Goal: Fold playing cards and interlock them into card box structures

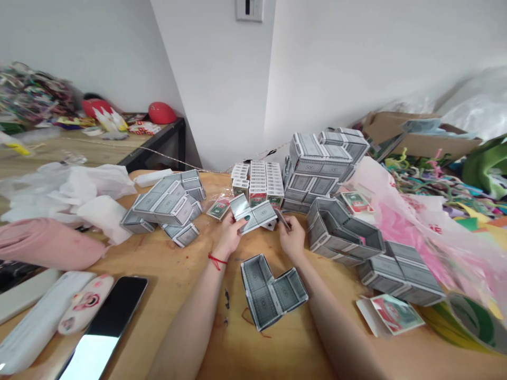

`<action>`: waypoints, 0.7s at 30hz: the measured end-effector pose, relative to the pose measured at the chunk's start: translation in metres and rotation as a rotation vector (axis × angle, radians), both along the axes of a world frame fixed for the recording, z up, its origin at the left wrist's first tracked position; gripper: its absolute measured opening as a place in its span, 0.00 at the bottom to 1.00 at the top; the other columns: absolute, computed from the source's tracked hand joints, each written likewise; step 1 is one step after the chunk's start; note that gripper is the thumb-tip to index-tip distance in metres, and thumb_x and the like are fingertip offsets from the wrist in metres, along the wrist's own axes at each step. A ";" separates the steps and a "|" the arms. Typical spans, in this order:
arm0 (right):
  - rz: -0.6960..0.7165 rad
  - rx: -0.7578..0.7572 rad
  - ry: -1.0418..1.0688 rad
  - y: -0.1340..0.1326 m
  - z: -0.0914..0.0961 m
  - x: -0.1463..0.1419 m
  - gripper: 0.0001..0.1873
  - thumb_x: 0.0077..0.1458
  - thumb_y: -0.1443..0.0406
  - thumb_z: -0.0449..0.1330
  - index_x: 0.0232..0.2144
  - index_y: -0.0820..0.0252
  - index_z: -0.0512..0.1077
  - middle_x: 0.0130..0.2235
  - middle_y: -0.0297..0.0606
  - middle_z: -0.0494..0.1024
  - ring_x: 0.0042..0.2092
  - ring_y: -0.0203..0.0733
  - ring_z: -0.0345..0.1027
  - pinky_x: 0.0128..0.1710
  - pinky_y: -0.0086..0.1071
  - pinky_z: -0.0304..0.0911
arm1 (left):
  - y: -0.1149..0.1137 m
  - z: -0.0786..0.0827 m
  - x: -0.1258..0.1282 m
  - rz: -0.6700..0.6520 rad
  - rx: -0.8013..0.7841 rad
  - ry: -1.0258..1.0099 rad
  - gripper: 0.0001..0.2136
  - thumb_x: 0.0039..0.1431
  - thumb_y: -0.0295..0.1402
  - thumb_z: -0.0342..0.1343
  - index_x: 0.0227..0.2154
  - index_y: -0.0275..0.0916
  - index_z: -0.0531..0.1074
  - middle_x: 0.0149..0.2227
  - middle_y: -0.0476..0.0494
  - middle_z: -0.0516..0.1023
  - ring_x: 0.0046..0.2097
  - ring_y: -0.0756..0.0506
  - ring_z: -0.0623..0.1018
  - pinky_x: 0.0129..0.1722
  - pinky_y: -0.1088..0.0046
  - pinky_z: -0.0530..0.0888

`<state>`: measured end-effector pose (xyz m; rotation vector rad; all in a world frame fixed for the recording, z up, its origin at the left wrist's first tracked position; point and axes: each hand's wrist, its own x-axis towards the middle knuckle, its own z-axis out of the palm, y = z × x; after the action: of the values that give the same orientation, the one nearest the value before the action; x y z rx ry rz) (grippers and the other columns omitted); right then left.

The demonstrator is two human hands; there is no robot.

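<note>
My left hand (230, 232) is closed around a block of grey-patterned card boxes (255, 213) held just above the wooden table (174, 274). My right hand (292, 237) is next to it, fingers pinched on a thin dark card or flap (282, 218) at the block's right end. Between my forearms lies an L-shaped cluster of joined grey boxes (271, 293). Behind my hands stands a neat row of small card packs (258, 182).
Stacks of grey boxes (320, 163) sit at the back, more to the left (168, 203) and right (344, 229). A phone (106, 327) and white cases lie near left. Pink plastic bag (400, 221), tape roll (471, 322) and a loose pack (396, 314) on the right.
</note>
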<state>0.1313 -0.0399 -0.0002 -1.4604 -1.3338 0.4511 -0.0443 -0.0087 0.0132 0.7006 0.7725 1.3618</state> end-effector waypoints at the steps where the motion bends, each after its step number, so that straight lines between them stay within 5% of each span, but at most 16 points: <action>1: -0.022 -0.026 0.012 0.000 0.001 0.000 0.05 0.52 0.62 0.52 0.27 0.57 0.63 0.28 0.36 0.71 0.31 0.41 0.64 0.35 0.35 0.61 | 0.000 -0.001 0.000 -0.001 -0.007 -0.001 0.20 0.38 0.27 0.62 0.39 0.39 0.70 0.38 0.47 0.77 0.39 0.46 0.75 0.38 0.71 0.71; 5: -0.004 -0.036 0.201 0.000 0.003 -0.004 0.08 0.51 0.58 0.53 0.30 0.55 0.58 0.28 0.35 0.70 0.30 0.41 0.66 0.31 0.36 0.63 | 0.000 -0.002 0.001 0.025 -0.016 -0.017 0.16 0.38 0.27 0.63 0.35 0.40 0.70 0.37 0.47 0.77 0.41 0.43 0.76 0.41 0.65 0.72; 10: 0.308 -0.125 0.618 0.000 0.010 -0.011 0.16 0.50 0.53 0.56 0.34 0.53 0.56 0.30 0.35 0.73 0.26 0.41 0.69 0.22 0.35 0.66 | 0.001 0.001 0.001 0.071 -0.009 -0.048 0.13 0.40 0.27 0.62 0.33 0.41 0.70 0.39 0.45 0.77 0.42 0.43 0.76 0.42 0.65 0.73; 21: 0.524 -0.312 0.591 -0.008 0.013 -0.021 0.19 0.47 0.52 0.59 0.35 0.57 0.60 0.23 0.31 0.74 0.19 0.37 0.68 0.14 0.29 0.63 | 0.004 0.000 0.000 0.056 -0.080 -0.164 0.11 0.43 0.25 0.60 0.33 0.39 0.71 0.38 0.46 0.77 0.41 0.47 0.76 0.42 0.70 0.73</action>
<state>0.1104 -0.0478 0.0124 -1.0664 -1.1705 1.3685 -0.0443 -0.0043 0.0130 0.5010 0.7157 1.4119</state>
